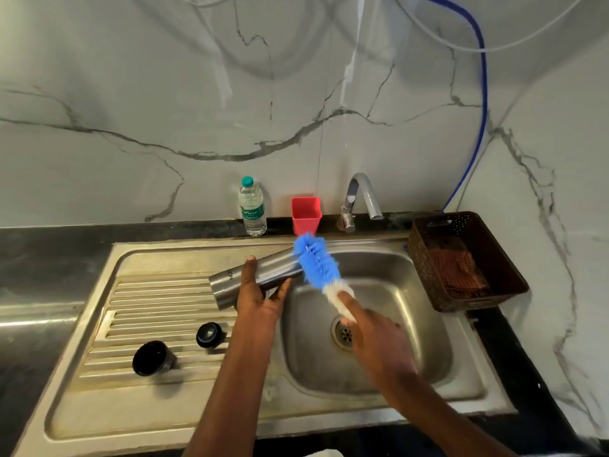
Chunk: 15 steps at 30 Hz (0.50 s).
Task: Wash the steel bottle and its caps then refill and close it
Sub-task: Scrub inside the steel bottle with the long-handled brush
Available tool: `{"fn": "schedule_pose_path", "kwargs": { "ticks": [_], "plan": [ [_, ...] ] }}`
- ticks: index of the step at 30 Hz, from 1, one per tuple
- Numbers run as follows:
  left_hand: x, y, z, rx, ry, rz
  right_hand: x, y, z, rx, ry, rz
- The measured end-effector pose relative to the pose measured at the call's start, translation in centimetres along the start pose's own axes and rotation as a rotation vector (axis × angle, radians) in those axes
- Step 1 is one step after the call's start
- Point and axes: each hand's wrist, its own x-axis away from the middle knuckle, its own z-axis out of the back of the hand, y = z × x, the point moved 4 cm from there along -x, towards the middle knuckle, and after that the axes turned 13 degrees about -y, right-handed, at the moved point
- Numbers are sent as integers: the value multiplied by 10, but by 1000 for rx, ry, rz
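Two black caps point(153, 357) point(209, 335) sit parked on the left drainboard point(148, 295), apart from the scrubbing, while the left hand point(260, 296), fingers wrapped round it, tilts the brushed steel bottle point(253, 275) over the sink basin point(412, 324), presumably for drainage, and the right hand point(375, 341) grips the blue bottle brush point(318, 262) at its neck.

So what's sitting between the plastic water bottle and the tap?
A red plastic cup, upright on the dark counter ledge between the water bottle and tap, in the head view.
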Motion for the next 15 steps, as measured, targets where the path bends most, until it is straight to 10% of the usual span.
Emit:
{"fn": "schedule_pose_path", "kwargs": {
  "ticks": [15],
  "plan": [
    [10,1,19,-557,-371,-102,-47,8,128,175,-193,-43]
  ]
}}
